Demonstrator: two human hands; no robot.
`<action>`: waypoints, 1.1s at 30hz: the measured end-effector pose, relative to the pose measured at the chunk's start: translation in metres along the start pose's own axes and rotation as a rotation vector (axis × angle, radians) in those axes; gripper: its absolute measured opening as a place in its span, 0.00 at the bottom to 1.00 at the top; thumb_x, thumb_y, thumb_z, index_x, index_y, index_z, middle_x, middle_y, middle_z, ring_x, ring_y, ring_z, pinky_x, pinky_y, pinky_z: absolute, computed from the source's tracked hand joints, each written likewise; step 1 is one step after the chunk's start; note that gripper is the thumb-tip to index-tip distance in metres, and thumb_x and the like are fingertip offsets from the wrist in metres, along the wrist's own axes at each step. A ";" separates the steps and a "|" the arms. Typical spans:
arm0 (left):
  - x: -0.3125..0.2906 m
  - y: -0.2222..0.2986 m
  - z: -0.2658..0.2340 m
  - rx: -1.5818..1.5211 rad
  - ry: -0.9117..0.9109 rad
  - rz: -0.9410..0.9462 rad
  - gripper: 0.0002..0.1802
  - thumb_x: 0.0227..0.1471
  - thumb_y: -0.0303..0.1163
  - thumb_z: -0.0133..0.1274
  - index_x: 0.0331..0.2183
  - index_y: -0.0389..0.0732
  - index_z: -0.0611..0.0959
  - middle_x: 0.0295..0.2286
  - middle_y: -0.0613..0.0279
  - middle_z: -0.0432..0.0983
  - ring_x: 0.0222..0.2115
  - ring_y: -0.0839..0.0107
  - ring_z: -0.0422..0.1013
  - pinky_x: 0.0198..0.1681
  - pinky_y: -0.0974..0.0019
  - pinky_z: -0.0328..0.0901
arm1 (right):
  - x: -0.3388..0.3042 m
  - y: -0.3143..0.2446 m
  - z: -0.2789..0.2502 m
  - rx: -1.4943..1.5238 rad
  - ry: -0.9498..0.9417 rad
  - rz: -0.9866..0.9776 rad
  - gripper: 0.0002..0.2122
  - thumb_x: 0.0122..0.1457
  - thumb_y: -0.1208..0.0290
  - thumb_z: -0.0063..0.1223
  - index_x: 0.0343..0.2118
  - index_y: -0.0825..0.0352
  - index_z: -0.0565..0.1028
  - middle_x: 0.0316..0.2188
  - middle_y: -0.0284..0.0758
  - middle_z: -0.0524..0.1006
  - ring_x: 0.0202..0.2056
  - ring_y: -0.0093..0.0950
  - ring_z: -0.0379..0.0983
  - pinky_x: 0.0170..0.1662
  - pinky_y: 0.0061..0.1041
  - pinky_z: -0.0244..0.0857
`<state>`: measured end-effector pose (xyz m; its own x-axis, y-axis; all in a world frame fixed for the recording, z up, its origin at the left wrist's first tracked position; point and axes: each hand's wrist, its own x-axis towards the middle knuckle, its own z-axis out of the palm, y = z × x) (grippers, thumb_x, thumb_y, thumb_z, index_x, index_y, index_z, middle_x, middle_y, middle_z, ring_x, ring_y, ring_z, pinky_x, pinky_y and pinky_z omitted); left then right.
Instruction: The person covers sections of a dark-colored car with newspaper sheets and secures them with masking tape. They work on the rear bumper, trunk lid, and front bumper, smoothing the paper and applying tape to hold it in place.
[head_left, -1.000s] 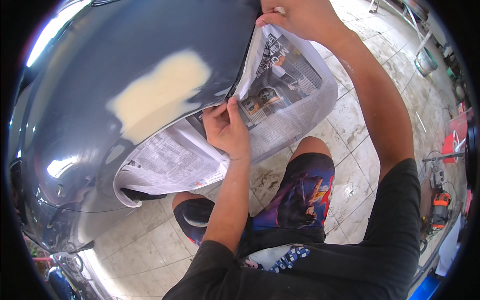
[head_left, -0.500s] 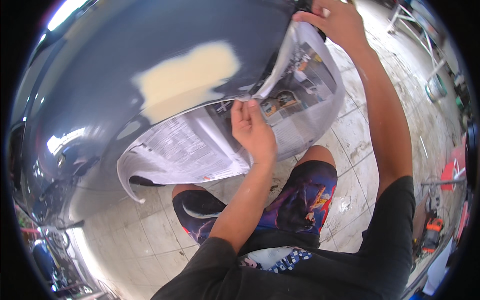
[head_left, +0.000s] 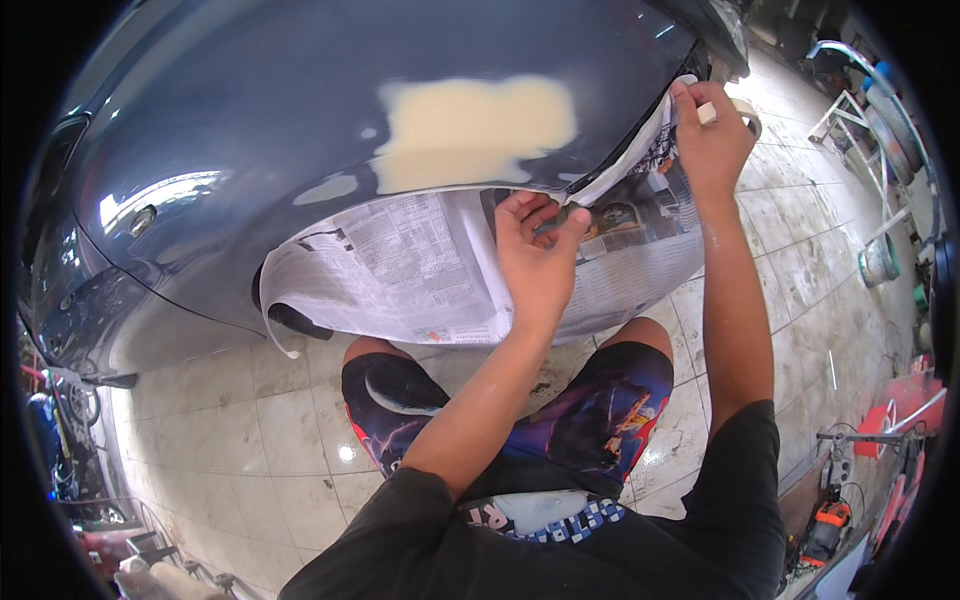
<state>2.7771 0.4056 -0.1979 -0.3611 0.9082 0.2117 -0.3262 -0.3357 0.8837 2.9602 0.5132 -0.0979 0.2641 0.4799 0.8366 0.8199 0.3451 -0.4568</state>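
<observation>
A dark grey car body panel with a cream filler patch spans the upper part of the view. Newspaper hangs along the wheel arch, its upper edge bordered by a pale strip of tape. My left hand is at the middle of that edge, fingers curled and thumb apart, fingertips touching the border. My right hand grips a roll of masking tape, partly hidden by the fingers; its thumb and fingertip are at the paper's upper right corner.
Below the car lies a dirty tiled floor, with my knees under the paper. On the right are a white metal frame, a greenish can and an orange-and-black tool. A motorcycle wheel shows at far left.
My view has shifted, so the car sits differently in it. My left thumb and fingers have spread from a pinch at the paper's edge. The tape roll now shows in my right hand.
</observation>
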 end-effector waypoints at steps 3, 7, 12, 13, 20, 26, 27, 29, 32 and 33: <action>0.006 -0.004 0.012 0.132 0.048 0.070 0.34 0.45 0.32 0.74 0.48 0.31 0.72 0.43 0.54 0.76 0.43 0.69 0.73 0.41 0.68 0.70 | -0.007 -0.005 -0.003 0.078 -0.022 -0.032 0.11 0.55 0.61 0.68 0.36 0.62 0.83 0.30 0.38 0.83 0.33 0.37 0.81 0.42 0.32 0.72; 0.015 -0.013 0.019 0.180 0.096 0.048 0.22 0.48 0.27 0.72 0.40 0.32 0.78 0.34 0.58 0.79 0.36 0.73 0.75 0.37 0.72 0.70 | -0.020 -0.003 -0.014 0.128 -0.120 -0.181 0.24 0.51 0.57 0.73 0.48 0.66 0.82 0.43 0.45 0.81 0.44 0.41 0.79 0.50 0.33 0.70; 0.018 -0.021 0.017 0.065 0.117 0.087 0.15 0.50 0.31 0.71 0.29 0.30 0.83 0.23 0.59 0.81 0.25 0.77 0.73 0.32 0.71 0.68 | -0.026 0.001 -0.017 0.042 -0.273 -0.334 0.49 0.39 0.46 0.78 0.62 0.71 0.70 0.56 0.48 0.66 0.57 0.45 0.68 0.57 0.38 0.66; 0.017 -0.022 0.016 0.110 0.123 0.098 0.13 0.51 0.30 0.70 0.29 0.30 0.84 0.24 0.61 0.81 0.25 0.79 0.73 0.32 0.73 0.68 | -0.025 0.000 -0.017 0.035 -0.248 -0.347 0.49 0.38 0.46 0.78 0.62 0.71 0.70 0.56 0.48 0.66 0.57 0.45 0.68 0.58 0.38 0.65; 0.014 -0.024 0.005 0.307 0.087 0.164 0.12 0.56 0.31 0.66 0.28 0.30 0.86 0.21 0.68 0.78 0.23 0.85 0.67 0.28 0.77 0.61 | -0.016 0.009 -0.017 0.039 -0.262 -0.294 0.51 0.35 0.46 0.80 0.62 0.70 0.70 0.55 0.46 0.68 0.55 0.43 0.70 0.57 0.37 0.66; 0.005 -0.010 -0.006 0.376 -0.053 0.315 0.18 0.58 0.33 0.64 0.43 0.28 0.84 0.34 0.55 0.84 0.34 0.72 0.77 0.40 0.69 0.70 | -0.015 0.022 -0.019 0.200 -0.337 0.007 0.32 0.56 0.62 0.69 0.62 0.67 0.71 0.58 0.40 0.71 0.55 0.30 0.70 0.55 0.30 0.68; -0.003 -0.004 -0.007 0.357 -0.076 0.229 0.21 0.58 0.32 0.63 0.48 0.28 0.81 0.40 0.51 0.83 0.40 0.67 0.78 0.46 0.66 0.70 | -0.016 0.015 -0.023 0.183 -0.254 0.048 0.26 0.62 0.63 0.63 0.62 0.66 0.72 0.56 0.41 0.74 0.54 0.30 0.71 0.54 0.30 0.69; -0.019 0.013 -0.027 0.250 -0.077 0.187 0.28 0.57 0.30 0.63 0.56 0.30 0.76 0.49 0.47 0.80 0.49 0.62 0.77 0.55 0.62 0.70 | -0.029 -0.006 -0.040 0.174 -0.112 0.148 0.19 0.69 0.73 0.49 0.62 0.65 0.72 0.57 0.43 0.73 0.55 0.30 0.72 0.53 0.26 0.69; -0.047 0.043 -0.086 0.181 -0.193 0.245 0.24 0.57 0.26 0.62 0.55 0.31 0.79 0.47 0.48 0.81 0.48 0.66 0.78 0.53 0.61 0.71 | -0.088 -0.051 -0.074 0.432 -0.191 0.156 0.29 0.66 0.79 0.48 0.70 0.66 0.58 0.32 0.31 0.72 0.32 0.24 0.68 0.41 0.24 0.66; -0.046 0.053 -0.120 0.294 -0.201 0.304 0.20 0.58 0.26 0.61 0.51 0.31 0.81 0.45 0.49 0.83 0.45 0.68 0.79 0.51 0.63 0.72 | -0.117 -0.064 -0.082 0.482 -0.282 0.121 0.32 0.65 0.79 0.49 0.71 0.69 0.53 0.31 0.32 0.71 0.31 0.24 0.67 0.40 0.23 0.65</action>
<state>2.6717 0.3161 -0.2112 -0.2162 0.8196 0.5306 0.0404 -0.5355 0.8436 2.9182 0.3690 -0.1414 0.1415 0.7131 0.6866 0.4508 0.5711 -0.6860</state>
